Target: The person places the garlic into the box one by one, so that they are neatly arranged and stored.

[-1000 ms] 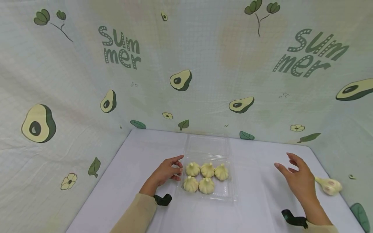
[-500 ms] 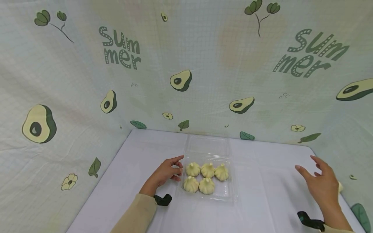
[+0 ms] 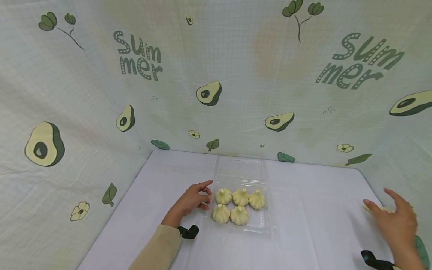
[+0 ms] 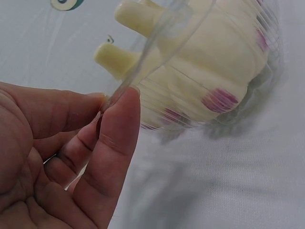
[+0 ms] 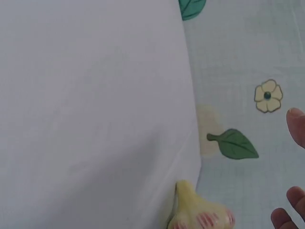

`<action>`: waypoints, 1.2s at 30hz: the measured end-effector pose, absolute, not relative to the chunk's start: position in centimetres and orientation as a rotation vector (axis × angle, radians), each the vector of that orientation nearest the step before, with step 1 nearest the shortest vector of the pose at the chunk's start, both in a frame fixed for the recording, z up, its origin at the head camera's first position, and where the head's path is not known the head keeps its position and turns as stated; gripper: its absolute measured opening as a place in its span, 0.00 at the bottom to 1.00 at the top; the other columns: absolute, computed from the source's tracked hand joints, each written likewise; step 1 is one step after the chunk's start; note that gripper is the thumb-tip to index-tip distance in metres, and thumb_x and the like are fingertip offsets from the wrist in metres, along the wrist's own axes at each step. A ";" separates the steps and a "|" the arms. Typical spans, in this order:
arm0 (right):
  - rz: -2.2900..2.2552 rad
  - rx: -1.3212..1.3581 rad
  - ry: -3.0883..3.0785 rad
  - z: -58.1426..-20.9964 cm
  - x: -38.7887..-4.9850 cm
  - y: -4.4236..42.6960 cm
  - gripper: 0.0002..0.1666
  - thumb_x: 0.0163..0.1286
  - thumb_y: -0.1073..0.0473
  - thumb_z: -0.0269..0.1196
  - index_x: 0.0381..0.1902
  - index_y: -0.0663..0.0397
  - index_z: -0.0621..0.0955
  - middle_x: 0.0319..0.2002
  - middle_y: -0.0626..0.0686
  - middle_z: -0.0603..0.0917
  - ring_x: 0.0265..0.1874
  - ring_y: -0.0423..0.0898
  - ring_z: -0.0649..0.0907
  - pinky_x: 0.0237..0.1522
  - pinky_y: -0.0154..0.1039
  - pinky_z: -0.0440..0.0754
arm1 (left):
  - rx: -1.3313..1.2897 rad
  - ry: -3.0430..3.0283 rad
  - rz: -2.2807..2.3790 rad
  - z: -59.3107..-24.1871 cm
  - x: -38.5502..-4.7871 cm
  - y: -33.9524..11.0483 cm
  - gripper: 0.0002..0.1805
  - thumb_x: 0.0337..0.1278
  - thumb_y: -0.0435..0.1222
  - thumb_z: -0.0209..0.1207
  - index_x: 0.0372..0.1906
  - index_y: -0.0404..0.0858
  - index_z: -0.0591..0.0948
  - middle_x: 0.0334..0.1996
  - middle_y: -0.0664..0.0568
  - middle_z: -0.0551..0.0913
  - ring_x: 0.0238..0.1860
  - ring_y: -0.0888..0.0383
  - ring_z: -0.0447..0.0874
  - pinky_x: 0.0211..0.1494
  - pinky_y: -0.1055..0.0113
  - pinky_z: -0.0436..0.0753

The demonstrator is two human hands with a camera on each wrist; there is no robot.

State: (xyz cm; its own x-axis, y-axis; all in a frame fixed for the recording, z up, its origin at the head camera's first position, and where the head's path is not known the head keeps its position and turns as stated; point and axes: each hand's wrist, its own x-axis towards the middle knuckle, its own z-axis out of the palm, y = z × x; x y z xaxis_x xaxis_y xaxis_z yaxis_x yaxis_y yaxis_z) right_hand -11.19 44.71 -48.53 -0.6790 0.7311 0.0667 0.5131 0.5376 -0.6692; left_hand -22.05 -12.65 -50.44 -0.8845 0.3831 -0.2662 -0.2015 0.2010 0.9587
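My left hand (image 3: 193, 198) pinches the left rim of a clear plastic clamshell box (image 3: 259, 222) between thumb and fingers. In the left wrist view, the rim (image 4: 119, 90) runs between the thumb and a finger. Several pale garlic bulbs (image 3: 239, 215) sit in the box in two rows, stems up; purple marks show on their sides up close. Far to the right, my right hand (image 3: 397, 221) is held with its fingers spread. It partly hides a loose garlic bulb (image 5: 202, 212) lying near the table's right edge. In the right wrist view the visible fingertips are apart from that bulb.
The box's lid (image 3: 240, 168) lies folded back behind it. A white cloth covers the table (image 3: 303, 225). Printed fabric walls (image 3: 243, 67) with avocados and lettering rise behind and at both sides, the right one close to the right hand.
My right hand has moved right and slightly toward me, over to the loose garlic bulb. The left hand and the box have stayed in place.
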 end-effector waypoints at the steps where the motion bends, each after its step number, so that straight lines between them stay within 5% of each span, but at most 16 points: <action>1: 0.898 -1.030 -2.439 -48.7 -11.1 44.9 0.46 0.79 0.57 0.62 0.86 0.54 0.52 0.85 0.65 0.48 0.82 0.71 0.50 0.81 0.71 0.49 | 0.167 2.031 1.729 -50.5 -22.1 -12.6 0.40 0.67 0.21 0.61 0.82 0.41 0.66 0.50 0.42 0.77 0.35 0.55 0.83 0.35 0.63 0.91; 22: 0.950 -1.029 -2.475 -51.9 -10.2 48.3 0.48 0.76 0.54 0.64 0.85 0.57 0.54 0.82 0.70 0.52 0.82 0.70 0.53 0.82 0.66 0.52 | 0.172 2.031 1.726 -50.5 -22.1 -12.7 0.40 0.66 0.21 0.60 0.82 0.40 0.65 0.50 0.43 0.77 0.33 0.56 0.83 0.34 0.64 0.90; 36: 0.971 -1.121 -2.485 -53.2 -10.8 47.7 0.48 0.76 0.59 0.61 0.86 0.55 0.51 0.82 0.70 0.51 0.79 0.74 0.57 0.76 0.72 0.58 | 0.155 2.029 1.725 -50.5 -22.0 -12.6 0.41 0.66 0.21 0.60 0.82 0.40 0.66 0.49 0.43 0.77 0.34 0.55 0.83 0.34 0.64 0.91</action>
